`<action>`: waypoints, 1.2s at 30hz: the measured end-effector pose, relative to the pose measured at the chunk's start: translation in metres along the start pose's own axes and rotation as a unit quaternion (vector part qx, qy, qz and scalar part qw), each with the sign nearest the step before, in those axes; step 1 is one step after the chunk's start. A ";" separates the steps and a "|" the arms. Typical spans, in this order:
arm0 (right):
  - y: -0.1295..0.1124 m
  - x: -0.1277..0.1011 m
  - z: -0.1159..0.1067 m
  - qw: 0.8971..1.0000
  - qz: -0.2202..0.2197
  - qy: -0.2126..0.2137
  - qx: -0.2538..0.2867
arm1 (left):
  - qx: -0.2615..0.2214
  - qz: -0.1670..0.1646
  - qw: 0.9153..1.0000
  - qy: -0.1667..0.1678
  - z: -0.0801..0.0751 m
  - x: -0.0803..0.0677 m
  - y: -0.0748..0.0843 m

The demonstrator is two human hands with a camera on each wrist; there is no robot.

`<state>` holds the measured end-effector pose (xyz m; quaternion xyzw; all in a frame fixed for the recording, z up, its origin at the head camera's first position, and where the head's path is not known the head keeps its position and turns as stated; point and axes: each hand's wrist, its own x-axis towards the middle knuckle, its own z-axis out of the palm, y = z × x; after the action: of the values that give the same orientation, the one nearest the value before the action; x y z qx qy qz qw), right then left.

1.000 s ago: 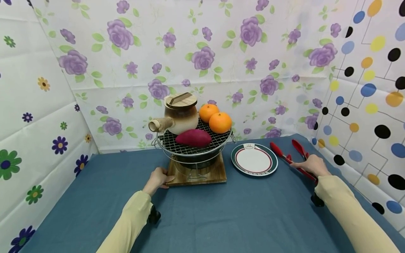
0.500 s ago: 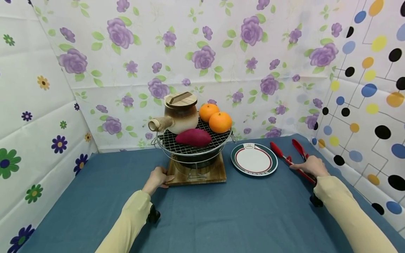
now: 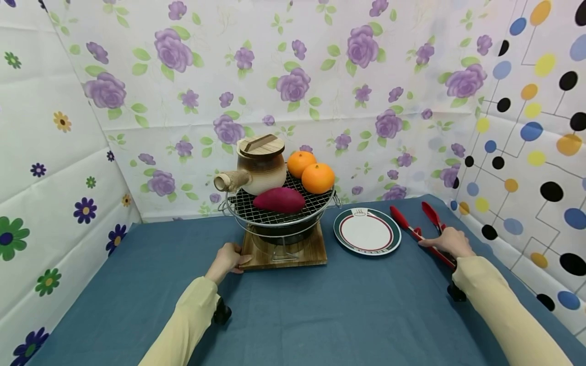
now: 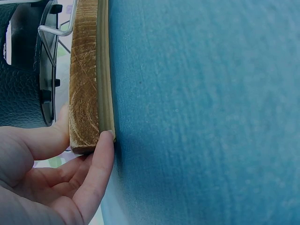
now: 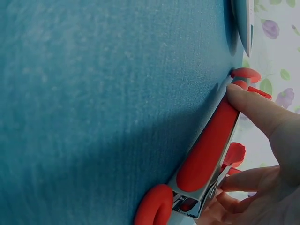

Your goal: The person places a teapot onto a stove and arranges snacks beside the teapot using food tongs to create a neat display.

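At the near left corner of a wooden board (image 3: pixel 297 262), my left hand (image 3: pixel 228 262) pinches the edge. In the left wrist view the thumb lies over the board's upper face and a fingertip (image 4: pixel 108 136) touches its lower rim. On the board stands a round grill (image 3: pixel 284 219) bearing a lidded clay pot (image 3: pixel 263 170), a purple sweet potato (image 3: pixel 279 200) and two oranges (image 3: pixel 318 178). My right hand (image 3: pixel 450 242) grips red-handled tongs (image 5: pixel 208 145) lying on the table, thumb on one arm and fingers by the other. The tongs' red tips spread apart.
A white plate (image 3: pixel 367 231) with a green rim lies between the grill and the tongs. Blue cloth (image 3: pixel 316 315) covers the table. Flowered sheeting (image 3: pixel 320 91) rises at the back, and dotted sheeting (image 3: pixel 526 178) stands close beyond the right hand.
Nearly nothing differs. My right hand and forearm have shifted very slightly left, while the left hand stays at the board's corner.
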<state>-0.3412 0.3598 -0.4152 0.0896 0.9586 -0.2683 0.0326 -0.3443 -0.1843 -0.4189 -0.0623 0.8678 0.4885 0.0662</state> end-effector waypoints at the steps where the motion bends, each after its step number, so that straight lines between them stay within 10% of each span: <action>1: 0.000 0.000 0.000 1.000 0.002 -0.001 0.000 | 0.000 -0.001 1.000 0.001 0.000 0.001 0.000; 20: -0.002 -0.007 -0.006 1.000 0.003 -0.016 0.009 | 0.012 0.009 1.000 -0.002 -0.001 -0.003 0.002; 36: -0.023 -0.027 -0.016 0.993 -0.052 0.101 -0.012 | 0.022 0.004 1.000 -0.004 -0.001 -0.001 0.002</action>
<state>-0.3196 0.3453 -0.3867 0.0662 0.9634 -0.2478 -0.0775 -0.3435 -0.1840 -0.4166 -0.0556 0.8784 0.4696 0.0688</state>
